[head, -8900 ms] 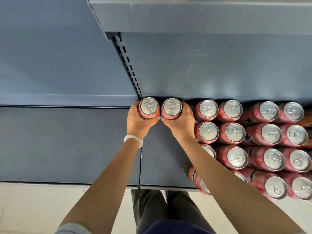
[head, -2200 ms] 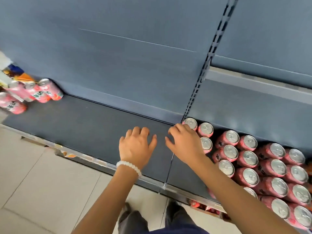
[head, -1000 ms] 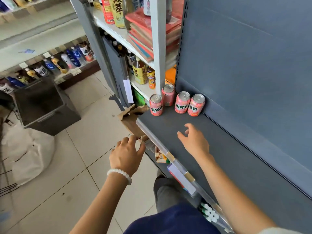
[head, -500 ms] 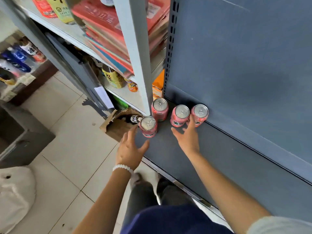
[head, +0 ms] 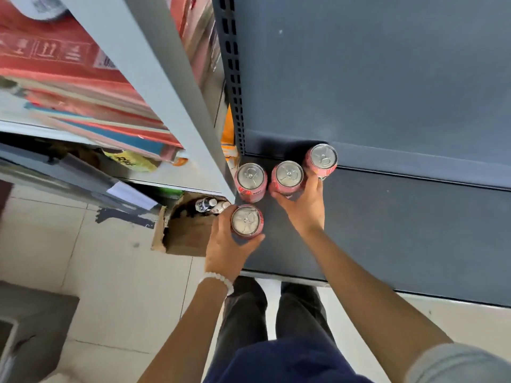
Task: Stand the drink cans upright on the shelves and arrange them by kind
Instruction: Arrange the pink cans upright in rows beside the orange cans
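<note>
**Dark shelf with four pink cans at its left end**

A dark blue-grey shelf board (head: 401,230) runs along a back panel of the same colour. Four pink drink cans stand upright on it at the left end: a rear can (head: 323,158) against the panel, a middle can (head: 289,175), a left can (head: 250,178) beside the grey upright, and a front can (head: 247,221) near the corner.

Can (head: 287,189) labels hidden; boxes (head: 55,59) blurred
</note>
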